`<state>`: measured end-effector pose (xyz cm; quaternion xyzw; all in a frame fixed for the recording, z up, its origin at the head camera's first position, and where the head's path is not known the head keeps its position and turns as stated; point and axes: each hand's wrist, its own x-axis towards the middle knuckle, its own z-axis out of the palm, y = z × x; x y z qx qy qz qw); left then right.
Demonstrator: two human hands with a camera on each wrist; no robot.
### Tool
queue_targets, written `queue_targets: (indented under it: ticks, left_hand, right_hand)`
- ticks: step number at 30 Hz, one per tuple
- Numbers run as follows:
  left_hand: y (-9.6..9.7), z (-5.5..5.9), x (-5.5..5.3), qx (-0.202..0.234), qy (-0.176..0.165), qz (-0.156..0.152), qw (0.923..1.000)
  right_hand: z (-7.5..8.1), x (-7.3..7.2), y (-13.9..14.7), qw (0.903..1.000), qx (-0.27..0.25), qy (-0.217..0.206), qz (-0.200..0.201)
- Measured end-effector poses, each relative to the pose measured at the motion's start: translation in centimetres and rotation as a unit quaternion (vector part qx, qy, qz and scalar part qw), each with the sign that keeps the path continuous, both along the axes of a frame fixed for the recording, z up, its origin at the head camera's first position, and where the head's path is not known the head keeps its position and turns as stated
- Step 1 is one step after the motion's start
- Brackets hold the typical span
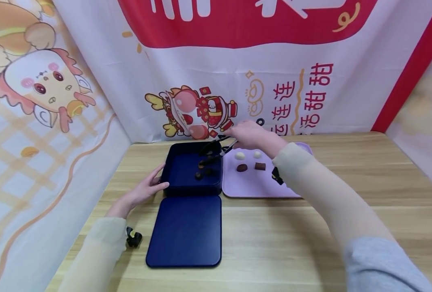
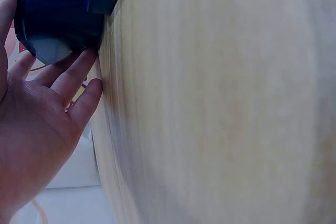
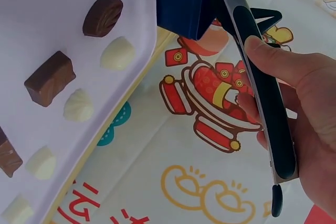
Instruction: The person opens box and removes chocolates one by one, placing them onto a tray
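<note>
My right hand (image 1: pixel 250 136) grips a pair of tongs (image 3: pixel 265 98) with dark handles and metal edges. The tongs' black heads reach over the right part of a navy box (image 1: pixel 192 190), where several small dark chocolates (image 1: pixel 198 175) lie. At the box's left side, my left hand (image 1: pixel 148 190) rests with its fingers spread against the wall; the left wrist view shows those fingers loosely extended around a corner. Right beside the box is a lilac tray (image 1: pixel 252 190) holding white chocolates (image 3: pixel 117 53) and brown ones (image 3: pixel 51 78). Whether the tong tips hold a chocolate, I cannot tell.
A flat navy lid (image 1: pixel 184 231) lies in front of the box on the wooden table (image 1: pixel 260 243). Behind the table hangs a printed cloth (image 1: pixel 208 65), and another cloth (image 1: pixel 55 162) stands along the left side. My right forearm crosses over the tray's right part.
</note>
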<state>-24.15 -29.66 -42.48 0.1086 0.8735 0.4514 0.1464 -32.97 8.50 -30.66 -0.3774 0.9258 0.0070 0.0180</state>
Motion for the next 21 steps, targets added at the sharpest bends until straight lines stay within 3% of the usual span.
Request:
queue_targets:
  ticks: [8, 21]
  left_hand:
    - [-0.2, 0.0, -0.2, 0.008, 0.004, -0.008, 0.9999]
    - [-0.1, 0.2, 0.0, 0.004, 0.000, -0.002, 1.0000]
  right_hand:
    - [0.1, -0.3, -0.6, 0.9996, 0.014, -0.017, -0.015]
    - [0.6, -0.1, -2.1, 0.9994, 0.033, 0.003, -0.006]
